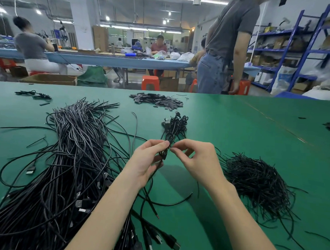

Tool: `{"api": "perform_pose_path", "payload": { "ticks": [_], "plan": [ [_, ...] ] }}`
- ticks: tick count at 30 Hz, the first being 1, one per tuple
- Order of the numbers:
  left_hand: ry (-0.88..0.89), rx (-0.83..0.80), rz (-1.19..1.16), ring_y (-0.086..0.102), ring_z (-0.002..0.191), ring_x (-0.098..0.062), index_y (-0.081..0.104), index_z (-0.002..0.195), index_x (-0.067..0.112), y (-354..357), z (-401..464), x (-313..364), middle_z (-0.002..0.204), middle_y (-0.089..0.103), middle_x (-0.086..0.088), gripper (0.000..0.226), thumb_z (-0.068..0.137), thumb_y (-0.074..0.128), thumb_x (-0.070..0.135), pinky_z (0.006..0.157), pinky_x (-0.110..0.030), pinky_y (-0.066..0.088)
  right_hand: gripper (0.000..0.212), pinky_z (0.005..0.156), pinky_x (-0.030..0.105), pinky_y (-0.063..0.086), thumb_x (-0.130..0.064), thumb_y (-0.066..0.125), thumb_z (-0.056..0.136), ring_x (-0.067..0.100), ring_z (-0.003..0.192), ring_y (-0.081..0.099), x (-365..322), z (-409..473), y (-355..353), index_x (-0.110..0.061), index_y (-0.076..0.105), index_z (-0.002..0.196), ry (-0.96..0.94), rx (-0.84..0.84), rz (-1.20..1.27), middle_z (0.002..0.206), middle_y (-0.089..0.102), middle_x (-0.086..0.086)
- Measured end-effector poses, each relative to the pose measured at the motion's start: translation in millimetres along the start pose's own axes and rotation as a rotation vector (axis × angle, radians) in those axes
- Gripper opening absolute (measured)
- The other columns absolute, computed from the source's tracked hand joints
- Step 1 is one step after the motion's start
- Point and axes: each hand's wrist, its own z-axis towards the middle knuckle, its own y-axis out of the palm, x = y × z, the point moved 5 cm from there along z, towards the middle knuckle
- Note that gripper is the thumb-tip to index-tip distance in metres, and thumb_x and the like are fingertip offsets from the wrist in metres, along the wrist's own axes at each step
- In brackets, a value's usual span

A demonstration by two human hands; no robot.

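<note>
While left hand point(144, 162) and right hand point(201, 162) fingers pinch coiled cable point(169, 138), cable heap point(74, 149) alongside

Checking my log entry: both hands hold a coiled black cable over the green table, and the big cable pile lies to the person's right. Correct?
No. In the head view the big cable pile lies to the person's left, not right. The left hand and right hand do hold the coiled black cable over the green table.
</note>
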Motion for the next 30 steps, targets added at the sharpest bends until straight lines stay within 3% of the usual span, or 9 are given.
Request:
{"api": "perform_pose_path", "payload": {
  "ticks": [2,5,6,10,15,19,24,27,30],
  "plan": [
    [0.02,-0.004,-0.015,0.057,0.071,-0.013,0.071,0.088,0.02,2.1,-0.9,1.1,0.077,0.068,0.003,0.007,0.084,0.077,0.021,0.062,-0.023,0.046,0.004,0.056,0.018,0.049,-0.023,0.079,0.087,0.005,0.056,0.063,6.2,0.6,4.9,-0.019,0.079,0.084,0.243,-0.016,0.283,0.073,0.075,-0.013],
    [0.093,-0.021,-0.046,0.063,0.072,-0.008,0.07,0.089,0.022,5.4,-2.4,6.5,0.087,0.071,0.002,0.009,0.083,0.076,0.021,0.068,-0.023,0.047,0.008,0.046,0.014,0.047,-0.016,0.076,0.087,0.006,0.053,0.058,3.6,-10.5,31.3,-0.011,0.074,0.081,0.924,-0.161,1.125,0.072,0.073,-0.001],
    [0.117,-0.01,-0.047,0.065,0.072,-0.006,0.069,0.091,0.02,5.7,-2.9,7.9,0.087,0.072,0.003,0.009,0.084,0.076,0.02,0.067,-0.021,0.049,0.008,0.045,0.013,0.048,-0.016,0.076,0.088,0.005,0.053,0.059,0.4,-13.5,35.8,-0.01,0.073,0.082,1.02,-0.169,1.241,0.073,0.073,-0.001],
    [0.145,0.122,-0.069,0.067,0.071,-0.008,0.07,0.092,0.015,1.8,-0.9,2.6,0.082,0.075,0.001,0.001,0.091,0.071,0.015,0.068,-0.019,0.054,0.024,0.065,0.024,0.059,-0.02,0.077,0.089,0.015,0.07,0.07,-2.4,-8.1,37.2,-0.007,0.07,0.107,0.801,-0.105,1.006,0.093,0.074,0.005],
    [0.093,0.13,-0.195,0.067,0.081,-0.013,0.073,0.089,0.011,5.1,2.6,-6.1,0.089,0.073,-0.006,0.014,0.097,0.061,0.012,0.075,-0.019,0.055,0.02,0.066,0.027,0.061,-0.015,0.081,0.086,0.01,0.068,0.067,-3.2,-5.7,38.3,-0.01,0.066,0.099,0.632,0.046,0.714,0.091,0.069,0.002],
    [0.035,0.034,-0.038,0.066,0.101,-0.007,0.071,0.113,0.022,5.6,5.0,-2.2,0.112,0.071,0.008,0.027,0.103,0.049,0.033,0.089,-0.023,0.049,0.016,0.063,0.023,0.06,-0.004,0.074,0.088,0.006,0.068,0.065,9.5,12.3,38.3,-0.014,0.063,0.094,0.64,0.038,0.709,0.086,0.067,0.001],
    [-0.068,0.169,0.057,0.062,0.104,-0.015,0.065,0.118,0.016,-8.4,7.0,-6.6,0.116,0.065,0.0,0.03,0.098,0.058,0.037,0.075,-0.028,0.051,0.011,0.056,0.022,0.053,-0.003,0.071,0.088,0.009,0.054,0.058,52.8,72.3,34.5,-0.014,0.067,0.087,0.711,0.117,0.578,0.082,0.068,0.005],
    [-0.136,0.213,-0.06,0.065,0.102,-0.02,0.064,0.102,0.015,-13.2,7.7,-11.5,0.11,0.069,-0.003,0.017,0.097,0.06,0.031,0.071,-0.028,0.05,0.007,0.084,0.036,0.059,-0.014,0.07,0.087,0.02,0.08,0.068,79.4,111.2,38.3,-0.021,0.071,0.087,0.682,0.133,0.303,0.091,0.073,0.002],
    [-0.132,0.231,-0.076,0.066,0.1,-0.019,0.063,0.093,0.017,-14.5,8.4,-12.3,0.107,0.071,-0.003,0.013,0.097,0.062,0.03,0.07,-0.028,0.05,0.014,0.094,0.03,0.052,-0.021,0.066,0.09,0.023,0.106,0.065,96.9,140.2,47.9,-0.023,0.074,0.102,0.649,0.051,0.079,0.106,0.073,0.002]
  ]
}}
